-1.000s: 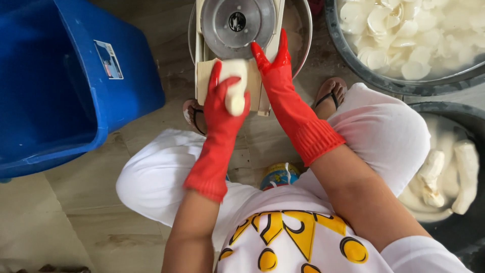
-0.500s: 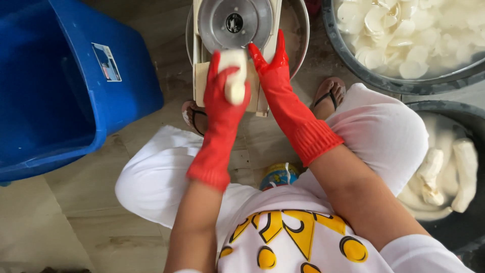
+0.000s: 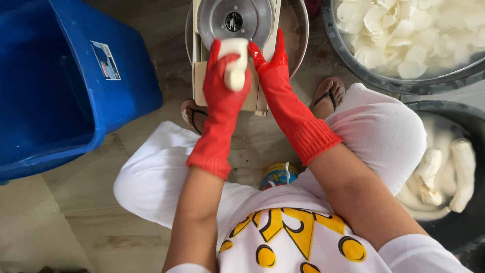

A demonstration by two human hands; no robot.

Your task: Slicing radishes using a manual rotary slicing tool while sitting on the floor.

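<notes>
Pressing a peeled white root (image 3: 235, 63) against the round steel slicer disc (image 3: 235, 20), left hand (image 3: 222, 83) fingers clamped around it, right hand (image 3: 270, 68) fingers together beside the disc.

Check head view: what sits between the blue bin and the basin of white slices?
The slicer with its round metal disc, and both red-gloved hands at it: left hand gripping a white peeled piece, right hand alongside.

Glossy rubber gloves (image 3: 222, 96); brushed metal disc (image 3: 235, 20); smooth plastic bin (image 3: 60, 86)

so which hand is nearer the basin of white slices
Right. The right hand rests on the slicer, beside the basin of white slices; the left hand is farther away.
</notes>
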